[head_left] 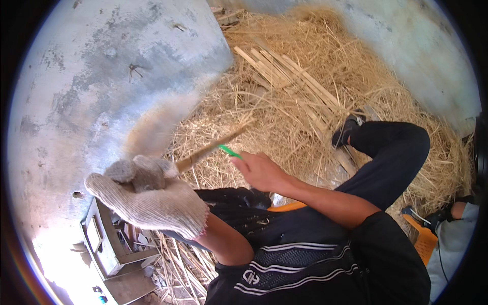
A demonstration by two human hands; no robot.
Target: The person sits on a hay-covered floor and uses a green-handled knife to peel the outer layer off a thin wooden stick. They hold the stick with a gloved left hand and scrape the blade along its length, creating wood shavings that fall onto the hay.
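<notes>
My left hand [147, 195], in a greyish-white knitted glove, is raised at the left with its fingers curled round a split bamboo strip [211, 147]. The strip slants up and to the right out of the glove, and its far end tapers. My bare right hand [262, 173] is closed, close to the strip's lower side. From its fist sticks a narrow bright green piece [230, 151], its tip nearly at the strip; the rest is hidden in the fingers, so its kind does not show.
Pale shavings [315, 40] cover the floor, with long flat bamboo strips [290, 73] lying on them. Thin strips [183, 264] lie beside a wooden cabinet [109, 249] at lower left. A worn wall [137, 56] stands left. Another person's sleeve [455, 249] and an orange chair [424, 244] are at right.
</notes>
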